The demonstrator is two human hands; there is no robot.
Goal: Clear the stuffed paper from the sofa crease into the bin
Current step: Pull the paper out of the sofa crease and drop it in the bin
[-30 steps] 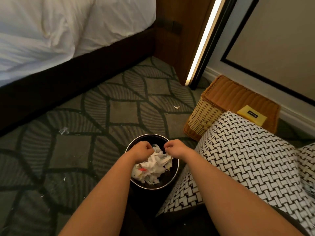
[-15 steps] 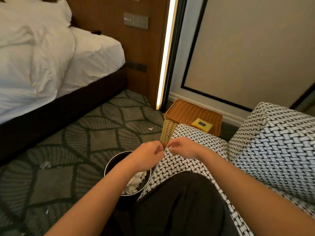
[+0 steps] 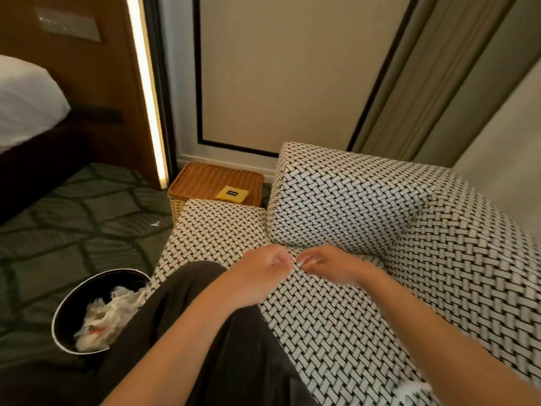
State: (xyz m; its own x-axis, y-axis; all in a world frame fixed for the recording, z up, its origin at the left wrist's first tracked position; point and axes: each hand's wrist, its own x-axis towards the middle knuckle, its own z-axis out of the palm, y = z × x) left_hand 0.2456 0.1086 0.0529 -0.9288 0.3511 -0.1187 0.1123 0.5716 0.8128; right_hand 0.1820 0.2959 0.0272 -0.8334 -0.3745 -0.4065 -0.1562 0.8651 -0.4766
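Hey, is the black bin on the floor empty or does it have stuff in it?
Not empty: the bin holds crumpled white paper, piled close to its rim.

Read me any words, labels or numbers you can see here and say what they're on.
On the yellow packet atop the wicker basket, a black label: lettering too small to read.
On the wall switch panel: any markings too blurred to read.
Nothing else carries text.
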